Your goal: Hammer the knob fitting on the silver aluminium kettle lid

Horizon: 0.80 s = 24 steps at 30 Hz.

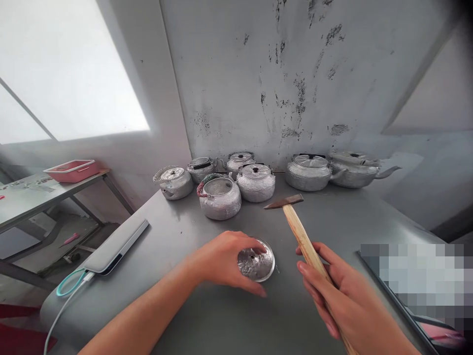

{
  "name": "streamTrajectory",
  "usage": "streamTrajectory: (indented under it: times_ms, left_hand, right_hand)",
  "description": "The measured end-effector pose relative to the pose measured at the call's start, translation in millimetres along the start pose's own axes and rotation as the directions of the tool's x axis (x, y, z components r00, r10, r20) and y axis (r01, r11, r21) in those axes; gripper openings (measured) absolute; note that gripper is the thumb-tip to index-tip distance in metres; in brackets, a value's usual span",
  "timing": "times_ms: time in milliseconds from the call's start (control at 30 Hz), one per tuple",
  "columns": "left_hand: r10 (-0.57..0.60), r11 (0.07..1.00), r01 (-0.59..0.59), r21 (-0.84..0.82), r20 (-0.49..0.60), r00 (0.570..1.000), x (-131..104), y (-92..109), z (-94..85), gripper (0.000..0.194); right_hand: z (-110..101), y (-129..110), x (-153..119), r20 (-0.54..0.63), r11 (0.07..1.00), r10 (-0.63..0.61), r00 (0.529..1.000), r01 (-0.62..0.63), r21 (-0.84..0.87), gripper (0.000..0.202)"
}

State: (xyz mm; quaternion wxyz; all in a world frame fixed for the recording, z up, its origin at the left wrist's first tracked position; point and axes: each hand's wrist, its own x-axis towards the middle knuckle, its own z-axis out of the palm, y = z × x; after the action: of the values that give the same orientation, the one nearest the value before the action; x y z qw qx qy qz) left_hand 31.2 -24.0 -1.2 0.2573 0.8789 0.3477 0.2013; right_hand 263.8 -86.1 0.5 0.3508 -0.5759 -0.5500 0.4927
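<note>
A round, dented metal lid [255,266] lies on the grey table, its hammered surface facing up. My left hand [231,261] is spread around the lid's left side, with fingers over its far part and the thumb stretched past its near rim; whether the palm touches it is hidden. In my right hand [328,291] is a hammer [305,241], gripped by its wooden handle, with the rusty head raised beyond the lid. Nearest behind the lid stands a lidless metal kettle [220,204] with a red and green wrapped handle.
Several more dented kettles, among them a lidded kettle [256,185] and a long-spouted kettle [354,172], line the wall. A grey power bank [116,246] with a white cable lies left. A blurred-out screen [417,281] sits right. A pink basket [72,171] stands on another table.
</note>
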Motion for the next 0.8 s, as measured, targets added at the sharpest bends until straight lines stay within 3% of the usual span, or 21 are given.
streamTrajectory:
  times_ms: [133, 267, 600, 800]
  left_hand:
    - [-0.040, 0.999, 0.042, 0.017, -0.084, 0.996, -1.9, 0.2, -2.9, 0.075]
    - [-0.117, 0.993, 0.118, 0.027, -0.021, 0.993, -4.3, -5.9, -4.0, 0.098]
    - [-0.129, 0.988, 0.130, -0.082, 0.017, 0.992, -3.9, -7.3, -5.7, 0.099]
    - [-0.103, 0.989, 0.108, -0.106, 0.054, 0.993, -4.6, -13.9, -8.7, 0.110]
  right_hand:
    - [-0.1, -0.3, 0.9, -0.013, 1.000, 0.009, 1.000, -0.009, -0.029, 0.038]
    - [0.6, -2.9, -0.1, -0.020, 1.000, 0.013, 1.000, -0.013, -0.004, 0.041]
    - [2.6, 1.6, 0.4, 0.025, 0.999, 0.027, 0.999, -0.028, 0.017, 0.043]
    - [1.4, 2.3, 0.8, 0.056, 1.000, 0.017, 0.998, -0.016, -0.026, 0.043]
